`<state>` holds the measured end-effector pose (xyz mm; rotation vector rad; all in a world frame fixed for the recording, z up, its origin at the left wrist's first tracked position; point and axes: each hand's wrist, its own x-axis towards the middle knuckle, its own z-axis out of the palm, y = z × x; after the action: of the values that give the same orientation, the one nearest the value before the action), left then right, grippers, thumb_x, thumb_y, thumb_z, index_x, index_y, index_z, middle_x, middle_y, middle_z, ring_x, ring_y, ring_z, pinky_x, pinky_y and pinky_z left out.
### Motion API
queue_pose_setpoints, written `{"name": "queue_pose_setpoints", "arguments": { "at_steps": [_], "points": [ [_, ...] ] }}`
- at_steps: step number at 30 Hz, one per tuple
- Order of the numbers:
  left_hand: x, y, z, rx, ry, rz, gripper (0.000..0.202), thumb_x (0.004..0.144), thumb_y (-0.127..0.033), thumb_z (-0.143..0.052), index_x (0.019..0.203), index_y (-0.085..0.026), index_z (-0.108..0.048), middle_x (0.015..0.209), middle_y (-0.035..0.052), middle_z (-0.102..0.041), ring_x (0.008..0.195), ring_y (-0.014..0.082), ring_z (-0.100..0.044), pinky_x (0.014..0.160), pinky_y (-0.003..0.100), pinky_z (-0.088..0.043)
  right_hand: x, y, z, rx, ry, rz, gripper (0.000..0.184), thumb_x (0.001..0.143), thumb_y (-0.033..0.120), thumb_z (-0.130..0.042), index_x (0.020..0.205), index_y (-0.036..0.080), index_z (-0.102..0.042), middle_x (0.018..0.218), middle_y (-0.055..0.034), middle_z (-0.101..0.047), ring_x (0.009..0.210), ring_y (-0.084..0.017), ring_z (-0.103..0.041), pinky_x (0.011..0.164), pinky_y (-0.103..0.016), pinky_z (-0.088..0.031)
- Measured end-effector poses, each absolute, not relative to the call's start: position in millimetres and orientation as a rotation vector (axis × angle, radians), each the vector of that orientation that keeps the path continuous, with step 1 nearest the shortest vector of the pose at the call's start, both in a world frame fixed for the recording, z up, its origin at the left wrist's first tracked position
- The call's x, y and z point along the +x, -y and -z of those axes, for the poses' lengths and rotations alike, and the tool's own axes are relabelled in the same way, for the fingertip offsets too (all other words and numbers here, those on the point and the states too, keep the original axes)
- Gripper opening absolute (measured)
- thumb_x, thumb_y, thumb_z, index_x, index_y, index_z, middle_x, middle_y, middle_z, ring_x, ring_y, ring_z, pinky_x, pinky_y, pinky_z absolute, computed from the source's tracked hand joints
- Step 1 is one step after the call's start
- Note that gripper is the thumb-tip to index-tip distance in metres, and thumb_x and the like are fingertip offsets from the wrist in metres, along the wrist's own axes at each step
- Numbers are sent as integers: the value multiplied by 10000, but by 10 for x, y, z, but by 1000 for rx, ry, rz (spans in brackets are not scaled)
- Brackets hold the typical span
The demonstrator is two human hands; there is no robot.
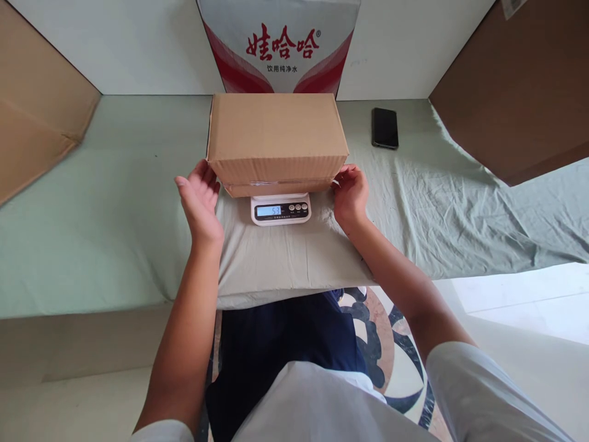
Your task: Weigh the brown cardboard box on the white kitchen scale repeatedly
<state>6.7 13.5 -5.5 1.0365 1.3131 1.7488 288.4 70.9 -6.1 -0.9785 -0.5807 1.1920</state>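
A closed brown cardboard box (278, 126) sits on a small white digital scale (280, 220), hiding most of it. The scale's lit display appears to read 53, with several round buttons beside it. My left hand (201, 199) is at the box's lower left corner, palm turned inward, thumb stretched away and fingertips at or against the cardboard. On the other side, my right hand (350, 193) has its loosely bent fingers at the lower right corner, seemingly touching it. Neither hand is wrapped round the box.
A pale green cloth (133, 227) covers the table. A black phone (384, 127) lies right of the box. Behind stands a white and red carton (280, 37) with Chinese lettering. Large cardboard pieces stand at the left (41, 98) and right (515, 92).
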Motion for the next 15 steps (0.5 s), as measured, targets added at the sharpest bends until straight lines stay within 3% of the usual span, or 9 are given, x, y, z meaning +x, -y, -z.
{"name": "queue_pose_setpoints", "arguments": {
  "at_steps": [5, 12, 15],
  "points": [
    [93, -139, 26, 1036, -1314, -1750, 1259, 868, -1136, -329, 1569, -135, -632, 1772, 291, -551, 1691, 377, -528, 1409, 533, -386, 2876, -701, 39, -971, 578, -1184, 341, 1066, 284, -474, 746, 259, -590, 772, 32, -663, 720, -126, -647, 701, -262, -471],
    [84, -145, 26, 1030, -1324, -1750, 1287, 836, -1153, -348, 1558, -135, -658, 1767, 301, -550, 1690, 391, -527, 1413, 544, -385, 2876, -700, 35, -999, 643, -1151, 386, 1083, 462, -522, 751, 269, -565, 766, 30, -647, 724, -141, -651, 716, -281, -498],
    [82, -149, 35, 1029, -1325, -1749, 1277, 837, -1154, -342, 1546, -146, -677, 1766, 293, -554, 1692, 394, -524, 1418, 555, -380, 2872, -702, 33, -1010, 641, -1147, 384, 1075, 469, -513, 752, 268, -569, 779, 26, -652, 729, -139, -650, 711, -279, -494]
  ]
}}
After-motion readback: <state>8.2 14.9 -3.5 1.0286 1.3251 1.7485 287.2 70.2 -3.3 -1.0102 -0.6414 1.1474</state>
